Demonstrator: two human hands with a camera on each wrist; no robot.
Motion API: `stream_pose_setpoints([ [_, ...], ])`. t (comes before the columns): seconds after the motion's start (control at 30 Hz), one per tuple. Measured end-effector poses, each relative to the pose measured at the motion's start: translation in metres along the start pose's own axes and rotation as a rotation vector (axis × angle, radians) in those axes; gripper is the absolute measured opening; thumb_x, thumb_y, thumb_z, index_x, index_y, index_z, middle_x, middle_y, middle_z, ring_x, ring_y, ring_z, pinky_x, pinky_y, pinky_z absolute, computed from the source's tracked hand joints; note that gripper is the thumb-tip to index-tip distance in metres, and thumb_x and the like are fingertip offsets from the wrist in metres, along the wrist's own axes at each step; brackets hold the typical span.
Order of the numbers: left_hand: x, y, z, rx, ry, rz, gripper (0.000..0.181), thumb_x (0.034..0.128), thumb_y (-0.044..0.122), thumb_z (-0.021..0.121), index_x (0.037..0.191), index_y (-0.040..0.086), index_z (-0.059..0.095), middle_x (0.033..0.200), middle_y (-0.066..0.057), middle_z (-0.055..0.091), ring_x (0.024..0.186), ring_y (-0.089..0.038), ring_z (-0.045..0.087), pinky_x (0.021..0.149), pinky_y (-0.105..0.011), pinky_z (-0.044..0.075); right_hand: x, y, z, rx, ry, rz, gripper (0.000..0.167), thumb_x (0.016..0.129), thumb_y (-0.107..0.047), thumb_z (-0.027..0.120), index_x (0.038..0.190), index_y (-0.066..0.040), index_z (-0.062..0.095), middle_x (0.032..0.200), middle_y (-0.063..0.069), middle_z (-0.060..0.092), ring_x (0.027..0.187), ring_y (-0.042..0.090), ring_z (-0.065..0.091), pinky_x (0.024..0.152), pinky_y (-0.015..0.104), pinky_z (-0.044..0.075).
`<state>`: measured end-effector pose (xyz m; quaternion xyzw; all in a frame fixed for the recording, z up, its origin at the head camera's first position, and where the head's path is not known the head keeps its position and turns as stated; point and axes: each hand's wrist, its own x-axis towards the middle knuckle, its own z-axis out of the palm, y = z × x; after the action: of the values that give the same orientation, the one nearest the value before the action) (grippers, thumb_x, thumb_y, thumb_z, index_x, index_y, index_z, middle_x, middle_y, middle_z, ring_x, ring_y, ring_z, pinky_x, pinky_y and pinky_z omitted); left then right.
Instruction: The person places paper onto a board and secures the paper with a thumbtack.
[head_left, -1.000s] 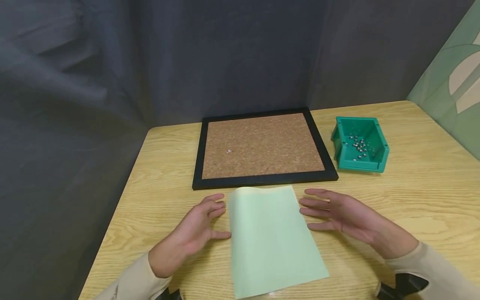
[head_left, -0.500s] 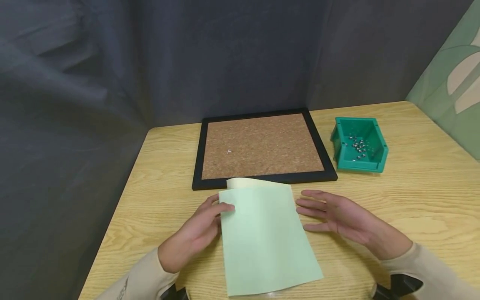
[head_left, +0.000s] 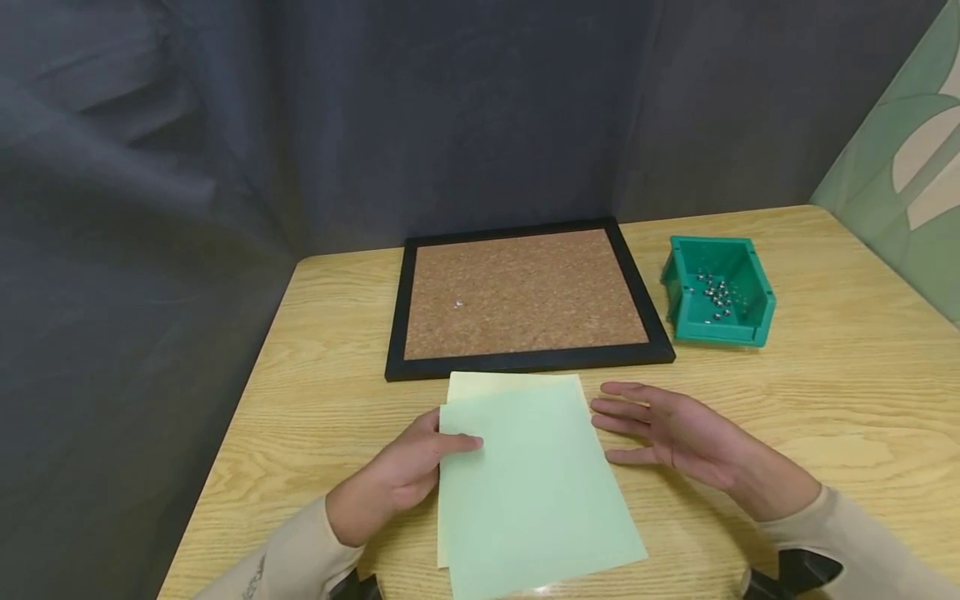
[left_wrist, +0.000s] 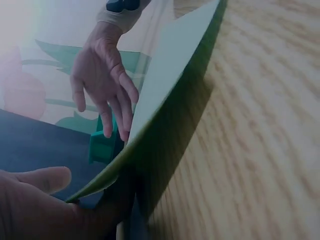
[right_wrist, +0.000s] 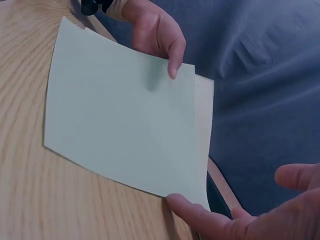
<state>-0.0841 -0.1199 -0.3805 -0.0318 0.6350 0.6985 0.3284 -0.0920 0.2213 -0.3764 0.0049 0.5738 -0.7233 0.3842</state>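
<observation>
A pale green sheet of paper (head_left: 540, 492) lies over a pale yellow sheet (head_left: 495, 382), whose far and left edges stick out from beneath. My left hand (head_left: 401, 471) pinches the left side of the paper, thumb on top and fingers hidden underneath. In the left wrist view, the held edge of the green sheet (left_wrist: 165, 75) is lifted off the table. My right hand (head_left: 675, 437) stands beside the right edge with fingers spread and holds nothing. The right wrist view puts one fingertip (right_wrist: 177, 201) at the paper's edge; I cannot tell whether it touches.
Behind the paper lies a cork board (head_left: 525, 292) in a black frame, with a small shiny bit on the cork. A green bin (head_left: 686, 312) holding several small metal pieces stands right of it. Dark fabric (head_left: 465, 117) hangs behind the wooden table (head_left: 847, 375).
My left hand has gone from beside the paper to pinching its left side. The green sheet has shifted toward me and flattened, baring the yellow one. My right hand moved slightly left.
</observation>
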Motion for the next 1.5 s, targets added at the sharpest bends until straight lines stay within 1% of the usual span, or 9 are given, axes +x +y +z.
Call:
stream_pose_setpoints([
  [0.13,0.002,-0.002,0.002,0.06,0.027,-0.001,0.049,0.099,0.005,0.054,0.145,0.002,0.04,0.136,-0.016,0.054,0.116,-0.021,0.058,0.104,-0.038,0.043,0.003,0.001,0.001,-0.022,0.008,0.005,0.07,0.109,-0.042,0.034,0.159,-0.004,0.004,0.165,0.024,0.01,0.141,0.016,0.044,0.11,0.049,0.044],
  [0.27,0.002,0.002,0.002,0.097,0.064,0.014,0.044,0.1019,0.008,0.049,0.145,0.003,0.041,0.137,-0.016,0.051,0.122,-0.024,0.052,0.113,-0.046,0.033,0.007,0.001,0.003,-0.13,0.062,0.007,0.069,0.108,-0.043,0.034,0.159,-0.003,0.011,0.164,0.022,0.021,0.145,0.024,0.04,0.111,0.041,0.044],
  [0.43,0.0,0.012,0.0,0.124,0.097,0.037,0.037,0.1021,0.011,0.052,0.138,0.004,0.048,0.134,-0.013,0.053,0.124,-0.025,0.05,0.115,-0.048,0.03,0.011,0.0,0.008,-0.254,0.129,0.02,0.067,0.106,-0.043,0.042,0.157,-0.003,0.023,0.149,0.009,0.048,0.129,0.018,0.051,0.101,0.031,0.042],
  [0.53,0.0,0.017,-0.001,0.124,0.1,0.049,0.034,0.1022,0.012,0.052,0.136,0.006,0.051,0.133,-0.011,0.053,0.125,-0.024,0.049,0.118,-0.049,0.027,0.012,-0.001,0.013,-0.295,0.155,0.035,0.069,0.104,-0.04,0.048,0.156,-0.001,0.026,0.141,0.003,0.052,0.12,0.015,0.051,0.096,0.029,0.04],
  [0.67,0.004,0.02,-0.002,0.121,0.096,0.069,0.034,0.1026,0.012,0.051,0.137,0.007,0.051,0.132,-0.011,0.054,0.128,-0.024,0.048,0.12,-0.05,0.024,0.016,-0.002,0.02,-0.317,0.163,0.045,0.075,0.1,-0.038,0.057,0.156,-0.001,0.023,0.141,0.007,0.051,0.115,0.02,0.049,0.098,0.034,0.036],
  [0.97,0.018,0.025,-0.002,0.125,0.13,0.105,0.037,0.1032,0.015,0.052,0.14,0.01,0.049,0.131,-0.011,0.055,0.128,-0.024,0.049,0.117,-0.047,0.029,0.028,-0.008,0.032,-0.342,0.171,-0.034,0.065,0.099,-0.036,0.061,0.15,-0.004,0.036,0.135,0.01,0.062,0.119,0.019,0.059,0.108,0.043,0.041],
  [1.2,0.02,0.032,-0.005,0.117,0.235,0.184,0.03,0.1004,0.02,0.06,0.128,0.008,0.058,0.119,-0.008,0.063,0.11,-0.019,0.059,0.099,-0.036,0.046,0.034,-0.021,0.038,-0.437,0.248,-0.116,0.056,0.101,-0.04,0.057,0.142,-0.003,0.049,0.127,0.011,0.069,0.116,0.02,0.065,0.104,0.043,0.047],
  [1.37,0.02,0.04,-0.005,0.123,0.294,0.218,0.03,0.1003,0.027,0.061,0.126,0.01,0.059,0.115,-0.008,0.065,0.105,-0.018,0.062,0.093,-0.034,0.05,0.037,-0.032,0.042,-0.474,0.295,-0.145,0.057,0.102,-0.044,0.053,0.139,-0.001,0.052,0.127,0.015,0.069,0.115,0.022,0.067,0.1,0.045,0.053],
  [1.5,0.02,0.049,-0.002,0.13,0.337,0.244,0.033,0.1009,0.033,0.059,0.125,0.011,0.059,0.114,-0.007,0.065,0.105,-0.018,0.062,0.092,-0.035,0.051,0.038,-0.041,0.045,-0.465,0.305,-0.165,0.063,0.103,-0.049,0.046,0.141,0.0,0.05,0.133,0.017,0.064,0.124,0.027,0.061,0.106,0.05,0.047],
])
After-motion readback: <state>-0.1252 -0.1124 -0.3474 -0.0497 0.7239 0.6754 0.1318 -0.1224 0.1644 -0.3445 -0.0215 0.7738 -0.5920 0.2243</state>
